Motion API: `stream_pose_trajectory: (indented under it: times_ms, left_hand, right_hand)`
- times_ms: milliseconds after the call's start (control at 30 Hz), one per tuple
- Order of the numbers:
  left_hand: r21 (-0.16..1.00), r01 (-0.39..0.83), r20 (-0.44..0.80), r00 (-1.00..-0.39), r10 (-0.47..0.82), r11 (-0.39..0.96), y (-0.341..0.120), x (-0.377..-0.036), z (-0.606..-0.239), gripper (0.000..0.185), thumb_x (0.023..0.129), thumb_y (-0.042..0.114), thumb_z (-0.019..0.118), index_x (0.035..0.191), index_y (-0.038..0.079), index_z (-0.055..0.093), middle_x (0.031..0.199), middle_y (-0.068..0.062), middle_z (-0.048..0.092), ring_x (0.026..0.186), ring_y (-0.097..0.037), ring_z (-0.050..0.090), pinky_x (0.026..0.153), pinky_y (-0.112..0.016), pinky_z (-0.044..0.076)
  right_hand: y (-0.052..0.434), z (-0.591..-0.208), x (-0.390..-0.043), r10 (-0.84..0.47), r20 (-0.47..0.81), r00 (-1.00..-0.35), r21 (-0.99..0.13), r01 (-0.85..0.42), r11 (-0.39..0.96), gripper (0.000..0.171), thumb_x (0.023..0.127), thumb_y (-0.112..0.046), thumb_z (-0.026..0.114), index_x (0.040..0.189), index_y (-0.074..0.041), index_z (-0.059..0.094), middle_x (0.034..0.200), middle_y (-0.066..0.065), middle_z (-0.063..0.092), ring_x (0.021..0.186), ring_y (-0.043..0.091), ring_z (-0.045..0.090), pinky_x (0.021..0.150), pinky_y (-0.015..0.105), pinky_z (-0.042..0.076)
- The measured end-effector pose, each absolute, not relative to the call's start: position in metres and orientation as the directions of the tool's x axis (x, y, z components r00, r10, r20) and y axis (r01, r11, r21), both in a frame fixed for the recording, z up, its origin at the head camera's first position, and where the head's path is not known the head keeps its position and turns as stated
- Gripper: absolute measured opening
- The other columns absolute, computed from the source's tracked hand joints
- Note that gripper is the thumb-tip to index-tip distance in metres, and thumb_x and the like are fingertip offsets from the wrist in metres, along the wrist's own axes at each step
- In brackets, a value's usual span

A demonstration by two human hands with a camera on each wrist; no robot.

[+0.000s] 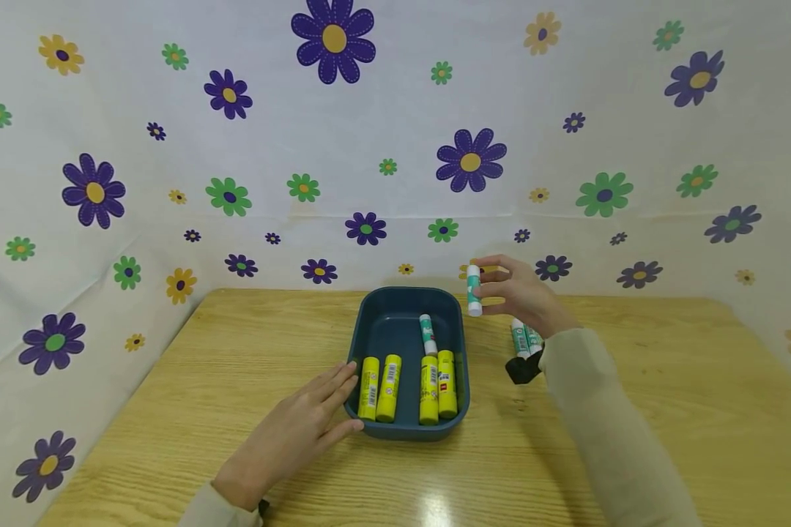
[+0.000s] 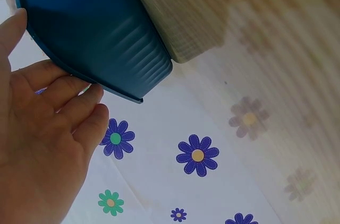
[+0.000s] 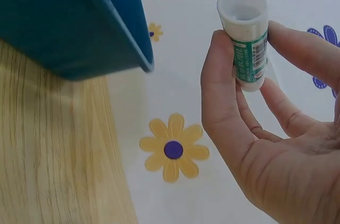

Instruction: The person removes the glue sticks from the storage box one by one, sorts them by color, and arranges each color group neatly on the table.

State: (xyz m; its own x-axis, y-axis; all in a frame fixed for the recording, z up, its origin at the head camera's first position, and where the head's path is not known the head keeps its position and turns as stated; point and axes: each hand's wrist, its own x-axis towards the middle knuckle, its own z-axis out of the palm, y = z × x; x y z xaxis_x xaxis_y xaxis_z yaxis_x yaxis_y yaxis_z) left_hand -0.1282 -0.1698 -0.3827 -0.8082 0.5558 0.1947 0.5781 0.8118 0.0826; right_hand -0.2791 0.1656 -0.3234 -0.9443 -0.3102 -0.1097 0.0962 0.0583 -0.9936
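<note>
From the head view: right hand (image 1: pixel 517 293) raised just past the far right corner of the blue tray (image 1: pixel 377 328), pinching a green-and-white glue stick (image 1: pixel 474 290) upright between thumb and fingers, clear of the surface. Left hand (image 1: pixel 296 432) flat on the wooden surface (image 1: pixel 171 410), fingers straight and relaxed, fingertips touching the tray's near left wall, grasping nothing. Inside the tray, four yellow glue sticks (image 1: pixel 409 386) lying side by side along the near end, and one more green-and-white stick (image 1: pixel 428 334) lying behind them toward the middle. Just right of the tray, partly hidden by the right sleeve (image 1: pixel 606 424), two further green-and-white sticks (image 1: pixel 524 339) beside a small black object (image 1: pixel 522 369), too hidden to identify. Seen only from the right wrist: the held stick's white cap end turned toward the camera, a barcode on its green label, thumb on one side and two fingers on the other, with the tray's corner close by on the left. Seen only from the left wrist: the ribbed outer wall and thin rim of the tray, straight fingers lying against that rim. Surface of light wood grain with a glossy reflection near the front edge. Around it on three sides, a white cloth backdrop (image 1: pixel 395 146) printed with purple, green and yellow flowers.
</note>
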Motion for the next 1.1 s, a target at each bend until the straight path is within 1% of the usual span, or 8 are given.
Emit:
stream_pose_trajectory:
  times_ms: [100, 233, 400, 533, 667, 867, 967, 1100]
  left_hand:
    - [0.079, 0.583, 0.198, -0.804, 0.56, 0.809, -0.17, -0.128, -0.383, 0.068, 0.091, 0.057, 0.036, 0.136, 0.006, 0.042, 0.147, -0.006, 0.027, 0.133, -0.02, 0.026, 0.102, -0.037, 0.034]
    - [0.06, 0.594, 0.201, -0.794, 0.573, 0.802, -0.17, -0.129, -0.383, 0.067, 0.092, 0.056, 0.036, 0.136, 0.005, 0.043, 0.147, -0.007, 0.028, 0.133, -0.021, 0.027, 0.105, -0.038, 0.03]
    - [0.005, 0.612, 0.21, -0.774, 0.598, 0.791, -0.17, -0.129, -0.384, 0.066, 0.093, 0.055, 0.036, 0.135, 0.004, 0.044, 0.146, -0.008, 0.03, 0.133, -0.021, 0.026, 0.107, -0.041, 0.026]
    - [-0.043, 0.624, 0.221, -0.756, 0.616, 0.78, -0.171, -0.129, -0.385, 0.065, 0.094, 0.054, 0.034, 0.134, 0.005, 0.045, 0.145, -0.009, 0.031, 0.134, -0.021, 0.026, 0.107, -0.042, 0.025]
    - [-0.067, 0.637, 0.235, -0.738, 0.633, 0.768, -0.172, -0.13, -0.385, 0.063, 0.094, 0.053, 0.034, 0.134, 0.005, 0.046, 0.145, -0.008, 0.031, 0.134, -0.021, 0.025, 0.107, -0.042, 0.025]
    - [-0.049, 0.67, 0.251, -0.709, 0.658, 0.741, -0.172, -0.132, -0.386, 0.059, 0.095, 0.048, 0.037, 0.134, 0.005, 0.046, 0.145, -0.008, 0.032, 0.134, -0.02, 0.023, 0.107, -0.042, 0.026]
    - [-0.016, 0.671, 0.239, -0.718, 0.654, 0.742, -0.172, -0.132, -0.385, 0.059, 0.095, 0.048, 0.038, 0.134, 0.005, 0.045, 0.145, -0.009, 0.032, 0.134, -0.02, 0.023, 0.106, -0.04, 0.028]
    - [0.024, 0.66, 0.222, -0.736, 0.64, 0.751, -0.172, -0.131, -0.385, 0.06, 0.095, 0.048, 0.039, 0.135, 0.004, 0.044, 0.145, -0.008, 0.031, 0.134, -0.02, 0.023, 0.106, -0.038, 0.028]
  right_hand:
    - [0.175, -0.324, -0.277, -0.295, -0.114, -0.949, -0.992, 0.093, 0.084, 0.063, 0.085, -0.002, 0.062, 0.138, -0.005, 0.029, 0.128, 0.022, 0.036, 0.105, 0.031, 0.045, 0.085, 0.047, 0.049]
    - [0.189, -0.326, -0.276, -0.277, -0.117, -0.954, -0.99, 0.091, 0.106, 0.062, 0.085, -0.002, 0.062, 0.137, -0.005, 0.03, 0.129, 0.021, 0.036, 0.106, 0.031, 0.045, 0.086, 0.049, 0.047]
    - [0.209, -0.328, -0.273, -0.257, -0.12, -0.959, -0.986, 0.086, 0.141, 0.065, 0.084, -0.005, 0.065, 0.138, -0.004, 0.028, 0.131, 0.023, 0.032, 0.109, 0.032, 0.043, 0.086, 0.049, 0.047]
    - [0.226, -0.331, -0.271, -0.238, -0.127, -0.963, -0.98, 0.085, 0.181, 0.065, 0.084, -0.006, 0.064, 0.138, -0.004, 0.027, 0.133, 0.024, 0.03, 0.11, 0.033, 0.041, 0.086, 0.048, 0.047]
    - [0.24, -0.333, -0.271, -0.229, -0.132, -0.964, -0.974, 0.084, 0.209, 0.066, 0.085, -0.006, 0.064, 0.138, -0.005, 0.026, 0.133, 0.024, 0.029, 0.108, 0.03, 0.043, 0.088, 0.049, 0.046]
    - [0.258, -0.338, -0.27, -0.227, -0.134, -0.965, -0.969, 0.079, 0.236, 0.066, 0.085, -0.009, 0.064, 0.138, -0.003, 0.025, 0.129, 0.024, 0.033, 0.098, 0.023, 0.051, 0.085, 0.046, 0.048]
    - [0.267, -0.341, -0.267, -0.226, -0.143, -0.964, -0.964, 0.083, 0.254, 0.068, 0.086, -0.01, 0.064, 0.139, -0.002, 0.022, 0.129, 0.025, 0.033, 0.097, 0.021, 0.052, 0.085, 0.046, 0.048]
    - [0.275, -0.344, -0.263, -0.224, -0.165, -0.96, -0.947, 0.091, 0.309, 0.07, 0.088, -0.012, 0.062, 0.142, -0.002, 0.018, 0.134, 0.027, 0.029, 0.101, 0.025, 0.05, 0.088, 0.048, 0.046]
